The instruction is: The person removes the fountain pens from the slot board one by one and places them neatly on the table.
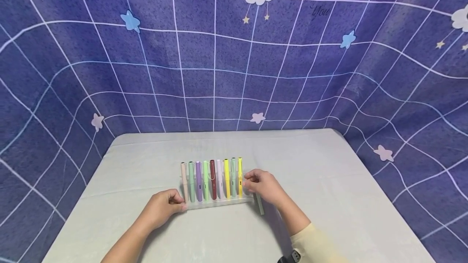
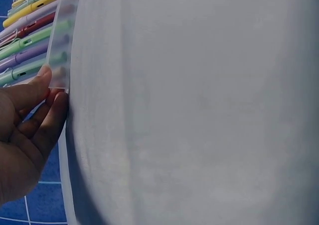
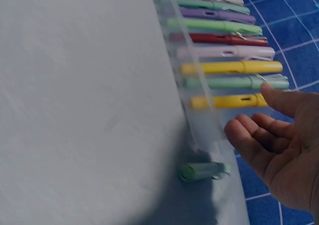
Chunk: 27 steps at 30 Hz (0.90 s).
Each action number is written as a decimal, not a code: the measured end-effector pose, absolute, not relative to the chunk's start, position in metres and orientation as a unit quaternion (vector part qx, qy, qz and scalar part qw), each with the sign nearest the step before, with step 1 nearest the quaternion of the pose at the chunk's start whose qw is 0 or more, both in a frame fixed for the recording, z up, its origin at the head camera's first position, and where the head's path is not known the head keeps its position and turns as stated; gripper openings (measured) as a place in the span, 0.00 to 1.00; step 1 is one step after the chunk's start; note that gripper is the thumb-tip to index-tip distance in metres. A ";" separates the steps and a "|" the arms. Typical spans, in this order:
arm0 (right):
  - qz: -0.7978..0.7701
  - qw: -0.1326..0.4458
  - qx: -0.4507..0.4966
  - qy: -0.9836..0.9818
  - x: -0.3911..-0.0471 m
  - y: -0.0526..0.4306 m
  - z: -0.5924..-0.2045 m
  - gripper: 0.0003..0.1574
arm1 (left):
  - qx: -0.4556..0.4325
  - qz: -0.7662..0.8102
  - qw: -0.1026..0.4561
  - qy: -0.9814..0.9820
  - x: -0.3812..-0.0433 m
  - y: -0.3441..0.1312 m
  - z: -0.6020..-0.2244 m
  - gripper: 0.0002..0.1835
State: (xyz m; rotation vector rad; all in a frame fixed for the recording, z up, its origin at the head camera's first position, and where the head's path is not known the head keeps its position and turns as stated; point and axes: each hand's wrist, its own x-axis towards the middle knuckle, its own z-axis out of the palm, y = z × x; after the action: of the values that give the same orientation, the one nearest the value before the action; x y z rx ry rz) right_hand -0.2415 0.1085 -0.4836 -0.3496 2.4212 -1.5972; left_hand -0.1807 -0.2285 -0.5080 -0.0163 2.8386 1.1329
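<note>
A clear plastic pen stand (image 1: 219, 203) holds a row of several capped pens upright, among them a dark red pen (image 1: 213, 180), a purple pen (image 1: 199, 181) and a yellow pen (image 1: 240, 177) at the right end. My left hand (image 1: 162, 208) pinches the stand's front left corner, thumb on the clear wall (image 2: 59, 41) and fingers below. Beside the right end, my right hand (image 3: 284, 145) is held with loose, parted fingers, its thumb close to the end yellow pen (image 3: 229, 101). A green pen (image 3: 199, 171) lies on the table just past that end, partly behind the right hand in the head view.
The stand sits mid-table on a pale cloth (image 1: 310, 165). A blue gridded curtain (image 1: 234, 52) with stars and clouds hangs behind and along both sides. Near the bottom edge, a black device (image 1: 290, 257) shows at the right sleeve (image 1: 316, 242).
</note>
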 end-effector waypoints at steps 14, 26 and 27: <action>-0.510 0.066 -0.081 0.854 -0.240 0.089 -0.492 0.16 | -0.007 0.370 0.042 0.928 -0.181 -0.228 -0.507 0.10; -0.460 0.041 -0.074 0.884 -0.237 0.087 -0.494 0.11 | -0.008 0.372 0.041 0.927 -0.181 -0.228 -0.509 0.09; -0.461 0.039 -0.076 0.883 -0.236 0.087 -0.494 0.10 | -0.009 0.372 0.041 0.927 -0.181 -0.228 -0.509 0.09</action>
State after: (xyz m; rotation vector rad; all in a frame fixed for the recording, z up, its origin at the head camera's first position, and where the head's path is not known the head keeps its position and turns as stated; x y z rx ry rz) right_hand -0.2363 0.0874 -0.4939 -0.2331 2.7075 -1.4142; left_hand -0.1807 -0.2285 -0.5090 -0.0261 2.8383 1.1400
